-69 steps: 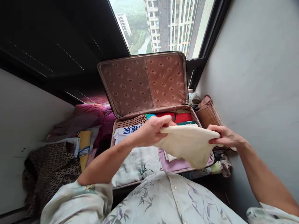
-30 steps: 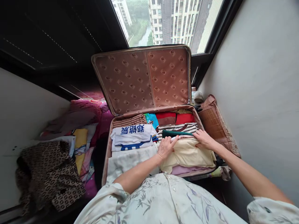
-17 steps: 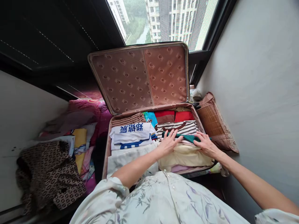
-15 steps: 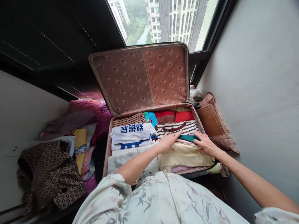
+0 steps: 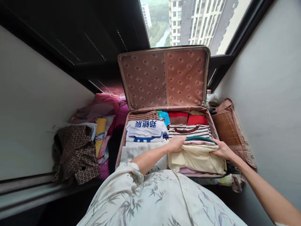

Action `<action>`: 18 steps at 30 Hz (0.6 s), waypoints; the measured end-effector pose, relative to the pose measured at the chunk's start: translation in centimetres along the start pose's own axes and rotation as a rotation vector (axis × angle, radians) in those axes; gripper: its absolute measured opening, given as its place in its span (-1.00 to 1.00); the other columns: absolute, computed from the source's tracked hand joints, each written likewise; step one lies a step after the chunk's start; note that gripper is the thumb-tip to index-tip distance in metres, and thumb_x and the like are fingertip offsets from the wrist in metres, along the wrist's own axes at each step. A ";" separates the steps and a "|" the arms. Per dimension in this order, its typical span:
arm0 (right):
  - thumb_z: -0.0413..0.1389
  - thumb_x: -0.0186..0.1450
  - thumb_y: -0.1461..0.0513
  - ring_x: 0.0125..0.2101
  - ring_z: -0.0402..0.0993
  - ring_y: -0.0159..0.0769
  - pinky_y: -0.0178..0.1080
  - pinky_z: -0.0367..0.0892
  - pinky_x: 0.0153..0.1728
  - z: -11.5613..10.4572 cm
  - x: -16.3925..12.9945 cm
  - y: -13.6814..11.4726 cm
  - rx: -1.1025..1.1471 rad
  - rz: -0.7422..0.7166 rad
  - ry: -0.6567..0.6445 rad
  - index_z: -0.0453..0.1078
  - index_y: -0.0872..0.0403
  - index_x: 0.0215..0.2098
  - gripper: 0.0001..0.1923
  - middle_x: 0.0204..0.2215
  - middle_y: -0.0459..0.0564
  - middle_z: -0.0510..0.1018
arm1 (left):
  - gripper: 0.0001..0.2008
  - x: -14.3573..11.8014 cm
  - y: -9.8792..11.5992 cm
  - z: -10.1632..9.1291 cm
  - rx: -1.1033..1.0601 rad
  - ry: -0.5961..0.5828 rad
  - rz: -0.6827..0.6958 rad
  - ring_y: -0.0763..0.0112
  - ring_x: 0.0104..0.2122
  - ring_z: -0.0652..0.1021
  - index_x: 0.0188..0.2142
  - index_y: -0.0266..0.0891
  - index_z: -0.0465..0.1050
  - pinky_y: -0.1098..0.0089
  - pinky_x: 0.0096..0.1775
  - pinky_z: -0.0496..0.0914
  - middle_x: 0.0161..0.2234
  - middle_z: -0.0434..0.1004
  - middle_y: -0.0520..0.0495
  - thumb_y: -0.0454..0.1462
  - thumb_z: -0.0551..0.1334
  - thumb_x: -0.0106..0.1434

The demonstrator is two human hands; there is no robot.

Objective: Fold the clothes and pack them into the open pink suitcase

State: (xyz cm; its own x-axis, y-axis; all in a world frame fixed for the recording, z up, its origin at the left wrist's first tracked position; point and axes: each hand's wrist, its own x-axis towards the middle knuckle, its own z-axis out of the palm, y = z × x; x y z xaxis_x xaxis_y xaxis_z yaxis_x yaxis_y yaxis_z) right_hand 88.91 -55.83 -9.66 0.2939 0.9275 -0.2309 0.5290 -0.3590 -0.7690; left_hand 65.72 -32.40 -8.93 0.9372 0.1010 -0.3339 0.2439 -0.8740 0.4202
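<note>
An open suitcase (image 5: pixel 122 138) with a patterned pink lining is filled with folded clothes. My left hand (image 5: pixel 176 144) and my right hand (image 5: pixel 222 149) are closed on opposite ends of a small stack of folded clothes at the right side of the case. A dark green garment (image 5: pixel 199 138) shows along the stack's far edge, with a pink layer under it and a cream garment (image 5: pixel 199 155) nearer me. Just beyond lies a striped shirt (image 5: pixel 190 131) with a brown collar. The fingertips are partly hidden by the cloth.
White shirts with blue lettering (image 5: pixel 145 124) lie in the left half of the case. Its raised lid (image 5: pixel 164 78) leans toward the window. Patterned brown clothing (image 5: pixel 76 153) is heaped at left. A brown cushion (image 5: pixel 229 125) stands against the right wall.
Both hands have gone from resting on the clothes with fingers stretched to gripping the stack's two ends. The green garment's edge is now bunched and arched. The view has shifted left.
</note>
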 end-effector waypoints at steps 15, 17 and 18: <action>0.28 0.10 0.00 -0.04 0.52 0.22 0.22 0.43 0.01 -2.4 -3.7 -15.6 -0.040 -0.215 0.196 0.48 -0.25 -0.01 -0.54 -0.07 0.07 0.57 | -0.46 -13.2 1.3 -4.3 -0.067 0.382 -0.024 -0.01 0.00 0.53 0.11 -0.29 0.39 0.15 0.02 0.38 -0.01 0.56 -0.28 -0.29 0.31 0.11; 0.29 0.12 -0.01 -0.03 0.50 0.27 0.27 0.40 0.01 -1.6 -1.8 -19.1 -0.072 -0.344 0.198 0.47 -0.36 0.02 -0.53 -0.06 0.06 0.56 | -0.49 -16.8 -0.2 -5.5 -0.078 0.471 -0.073 -0.03 0.00 0.54 0.10 -0.30 0.41 0.14 0.02 0.38 -0.02 0.56 -0.29 -0.27 0.29 0.13; 0.29 0.14 -0.01 -0.04 0.50 0.26 0.27 0.39 0.00 -0.8 -0.6 -21.1 -0.097 -0.411 0.186 0.46 -0.38 0.03 -0.53 -0.06 0.05 0.55 | -0.52 -18.9 -1.1 -6.1 -0.080 0.519 -0.105 -0.03 0.00 0.54 0.09 -0.30 0.42 0.13 0.03 0.37 -0.02 0.56 -0.29 -0.26 0.27 0.16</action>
State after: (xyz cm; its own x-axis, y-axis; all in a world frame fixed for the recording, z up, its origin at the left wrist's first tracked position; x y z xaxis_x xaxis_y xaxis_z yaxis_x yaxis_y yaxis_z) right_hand 78.22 -48.85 7.22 0.1777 0.9637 0.1993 0.7010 0.0182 -0.7130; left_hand 49.23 -30.46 2.03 0.9019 0.4253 0.0754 0.3421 -0.8098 0.4766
